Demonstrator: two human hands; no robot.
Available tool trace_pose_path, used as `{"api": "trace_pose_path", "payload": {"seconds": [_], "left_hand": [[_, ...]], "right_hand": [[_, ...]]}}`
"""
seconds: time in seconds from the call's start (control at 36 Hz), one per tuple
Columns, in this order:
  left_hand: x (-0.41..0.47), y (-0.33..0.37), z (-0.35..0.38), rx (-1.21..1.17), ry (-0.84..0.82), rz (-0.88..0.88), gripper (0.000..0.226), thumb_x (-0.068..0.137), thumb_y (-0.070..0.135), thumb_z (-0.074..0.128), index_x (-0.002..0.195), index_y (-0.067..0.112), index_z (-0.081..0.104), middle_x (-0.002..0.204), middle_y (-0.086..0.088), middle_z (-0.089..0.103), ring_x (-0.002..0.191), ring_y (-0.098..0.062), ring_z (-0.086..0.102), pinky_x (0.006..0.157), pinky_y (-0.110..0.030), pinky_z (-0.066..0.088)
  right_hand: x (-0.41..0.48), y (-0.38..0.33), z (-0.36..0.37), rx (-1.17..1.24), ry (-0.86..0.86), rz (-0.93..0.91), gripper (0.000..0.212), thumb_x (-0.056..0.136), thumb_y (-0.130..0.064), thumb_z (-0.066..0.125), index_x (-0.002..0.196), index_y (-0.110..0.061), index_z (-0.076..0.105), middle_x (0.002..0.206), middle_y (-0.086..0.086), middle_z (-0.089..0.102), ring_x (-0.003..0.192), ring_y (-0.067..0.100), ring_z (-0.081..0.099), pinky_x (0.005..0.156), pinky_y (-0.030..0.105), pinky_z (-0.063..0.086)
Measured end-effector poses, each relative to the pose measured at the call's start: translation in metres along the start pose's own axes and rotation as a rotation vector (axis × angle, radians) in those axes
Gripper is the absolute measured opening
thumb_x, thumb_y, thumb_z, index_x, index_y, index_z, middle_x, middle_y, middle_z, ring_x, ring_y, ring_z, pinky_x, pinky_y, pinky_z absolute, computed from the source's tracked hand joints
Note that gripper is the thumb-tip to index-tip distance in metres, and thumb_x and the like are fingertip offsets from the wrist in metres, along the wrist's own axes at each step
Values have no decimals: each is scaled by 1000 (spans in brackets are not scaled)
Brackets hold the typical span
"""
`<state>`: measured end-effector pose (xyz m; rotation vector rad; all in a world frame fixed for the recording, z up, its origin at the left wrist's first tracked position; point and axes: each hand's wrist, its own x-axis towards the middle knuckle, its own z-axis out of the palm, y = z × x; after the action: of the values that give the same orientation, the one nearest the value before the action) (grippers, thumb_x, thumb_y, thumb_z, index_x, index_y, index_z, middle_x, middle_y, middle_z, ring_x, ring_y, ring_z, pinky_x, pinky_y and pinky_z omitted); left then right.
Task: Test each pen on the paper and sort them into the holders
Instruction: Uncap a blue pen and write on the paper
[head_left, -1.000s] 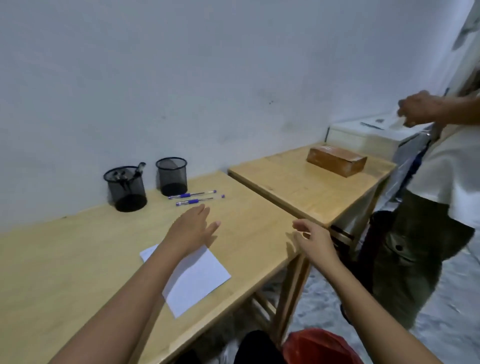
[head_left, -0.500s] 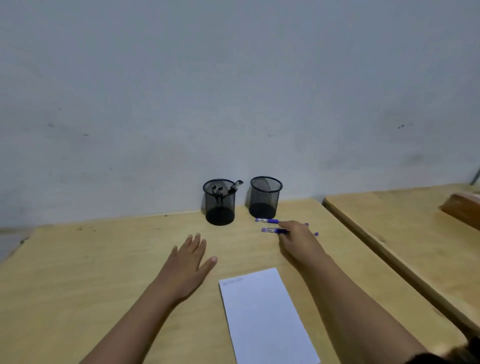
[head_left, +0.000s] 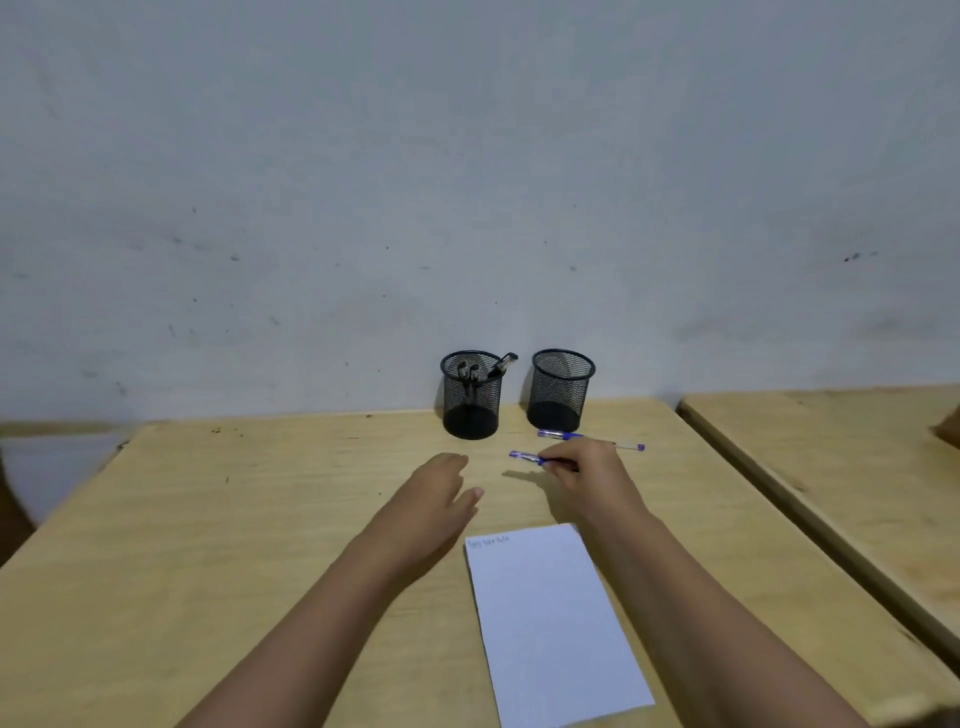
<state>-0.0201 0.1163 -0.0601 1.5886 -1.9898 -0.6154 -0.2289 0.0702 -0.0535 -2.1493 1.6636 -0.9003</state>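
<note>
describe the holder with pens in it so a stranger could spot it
At the far edge of the wooden table, against the wall, two black mesh holders stand side by side. It is the left holder; unlike the right holder, it has dark pens poking out.

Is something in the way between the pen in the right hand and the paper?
Nothing visible. The right hand grips the near pen, and only bare table lies between it and the paper. The left hand is off to the left of that path.
</note>
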Motion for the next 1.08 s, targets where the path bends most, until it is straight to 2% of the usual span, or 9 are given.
{"api": "trace_pose_path", "payload": {"seconds": [0.14, 0.22, 0.39, 0.47, 0.56, 0.69, 0.78, 0.89, 1.08], "left_hand": [[-6, 20, -8, -98, 84, 93, 43, 95, 26, 51, 136, 16, 44, 136, 1, 47, 121, -11, 48, 99, -23, 39], [-13, 25, -14, -156, 160, 212, 30, 93, 15, 55, 122, 10, 59, 113, -3, 60, 104, -13, 58, 95, -24, 47], [-33, 22, -29, -253, 313, 279, 17, 87, 13, 64, 102, 10, 71, 92, 3, 67, 89, -4, 61, 80, -12, 49], [-40, 20, -37, -256, 353, 285, 15, 85, 13, 66, 98, 11, 73, 85, 11, 66, 83, 0, 60, 71, -10, 46], [-48, 16, -45, -308, 389, 240, 13, 83, 10, 68, 94, 14, 74, 80, 8, 68, 75, 0, 59, 66, -9, 43], [-60, 6, -55, -421, 404, 152, 14, 83, 9, 68, 88, 22, 73, 80, 0, 72, 72, -4, 64, 70, -13, 48], [-65, 7, -56, -481, 395, 136, 20, 85, 10, 66, 82, 29, 70, 84, -4, 73, 82, -17, 68, 81, -28, 54], [-68, 17, -55, -517, 380, 156, 19, 88, 9, 61, 83, 25, 69, 85, -10, 70, 80, -17, 65, 84, -37, 52], [-68, 30, -48, -534, 355, 184, 20, 89, 11, 60, 87, 29, 69, 79, 1, 69, 75, -9, 64, 81, -32, 52]], "right_hand": [[-16, -32, -10, 76, -27, -161, 17, 82, -5, 66, 96, -8, 74, 91, 8, 74, 82, 15, 66, 75, 20, 48], [-22, -46, -17, 114, -11, -244, 16, 80, -5, 68, 94, -8, 75, 83, 1, 69, 68, -5, 56, 66, 7, 41], [-32, -68, -28, 180, -50, -313, 14, 81, -9, 68, 93, -10, 75, 72, -13, 61, 67, 1, 58, 63, 10, 41], [-36, -73, -32, 267, -100, -263, 13, 81, -15, 69, 93, -16, 75, 78, -6, 69, 74, 13, 64, 70, 25, 50], [-39, -74, -38, 357, -146, -198, 13, 79, -15, 71, 91, -19, 75, 82, -5, 72, 79, 12, 67, 75, 29, 53], [-43, -70, -47, 547, -180, -127, 13, 73, -5, 76, 80, -16, 75, 74, 1, 73, 67, 7, 65, 68, 22, 53], [-50, -73, -43, 818, -134, -71, 10, 72, -1, 75, 80, -7, 74, 67, 3, 72, 68, 12, 66, 66, 21, 53], [-59, -84, -22, 1220, 6, 66, 4, 76, -1, 68, 77, -5, 69, 66, 3, 70, 68, 14, 67, 70, 19, 54], [-56, -106, 6, 1278, -14, 89, 11, 88, -10, 59, 79, -7, 65, 69, -1, 68, 67, 6, 63, 69, 14, 51]]}}
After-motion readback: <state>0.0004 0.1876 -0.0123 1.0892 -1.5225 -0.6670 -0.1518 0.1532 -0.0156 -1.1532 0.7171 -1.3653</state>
